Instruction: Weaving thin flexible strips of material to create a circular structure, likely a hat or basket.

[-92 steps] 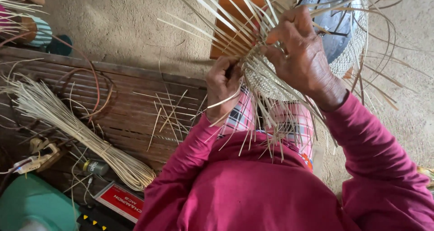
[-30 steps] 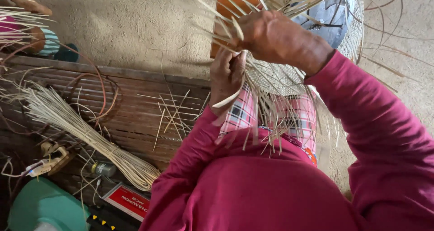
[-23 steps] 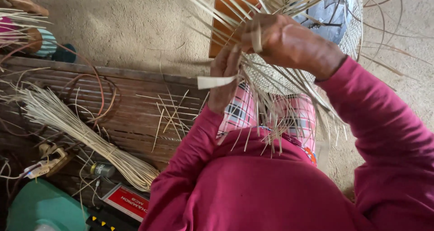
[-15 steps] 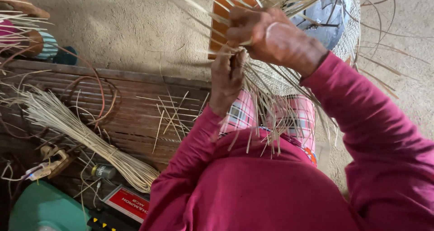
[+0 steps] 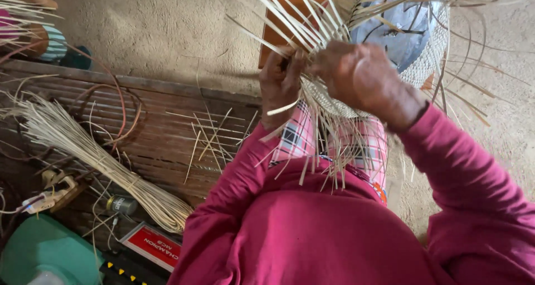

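A half-woven pale basket point(image 5: 429, 62) rests on my lap, with several loose flat strips point(image 5: 290, 23) fanning up and out from its rim. My left hand point(image 5: 280, 84) pinches strips at the rim's left edge. My right hand point(image 5: 359, 76) is closed over strips just to the right, knuckles toward the camera. Cut strip ends point(image 5: 323, 157) hang down over my pink plaid cloth point(image 5: 298, 140). Something grey-blue point(image 5: 407, 23) shows inside the basket.
A tied bundle of thin pale reeds point(image 5: 95, 157) lies on the dark slatted wooden platform point(image 5: 167, 140), with loose slivers point(image 5: 214, 137) beside it. Brown coiled cane point(image 5: 120, 104), a white plug strip point(image 5: 42, 198), a green lid point(image 5: 44, 254) and a red box point(image 5: 153, 243) sit at lower left. Sandy ground lies beyond.
My right hand has come down from above the rim to just right of my left hand. The strips now fan upward more plainly. My left hand stayed at the rim.
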